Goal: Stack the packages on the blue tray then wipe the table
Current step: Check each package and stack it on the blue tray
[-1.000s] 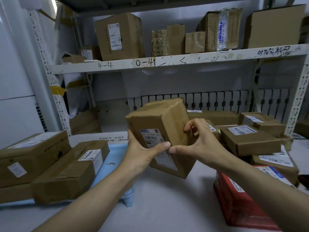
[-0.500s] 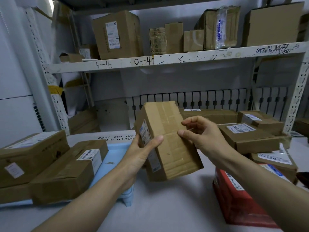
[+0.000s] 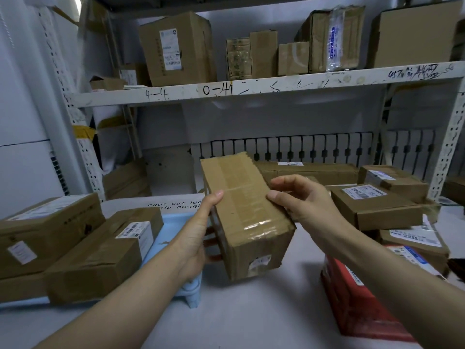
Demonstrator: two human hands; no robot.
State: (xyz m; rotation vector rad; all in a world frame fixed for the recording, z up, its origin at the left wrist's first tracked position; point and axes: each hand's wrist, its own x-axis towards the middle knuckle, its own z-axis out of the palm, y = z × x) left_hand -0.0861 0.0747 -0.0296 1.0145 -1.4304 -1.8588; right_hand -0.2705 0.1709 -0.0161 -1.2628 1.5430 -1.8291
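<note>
A taped brown cardboard package (image 3: 245, 212) hangs in the air above the table's middle, its taped face up. My left hand (image 3: 195, 238) grips its left side, thumb on top and fingers underneath. My right hand (image 3: 305, 201) holds its right edge with thumb and curled fingers. The blue tray (image 3: 171, 230) lies at the left, just left of the held package. Two brown packages lie on the tray: a long one (image 3: 105, 253) and a bigger one (image 3: 47, 230) at the far left.
A pile of brown packages (image 3: 375, 205) and a red box (image 3: 357, 298) fill the table's right side. The white table (image 3: 251, 311) shows bare surface in front. A metal shelf (image 3: 251, 89) with several cartons runs overhead, a black rack behind.
The package has been turned in my hands, so its taped face now points up and the label end faces me. It has sunk a little toward the tray.
</note>
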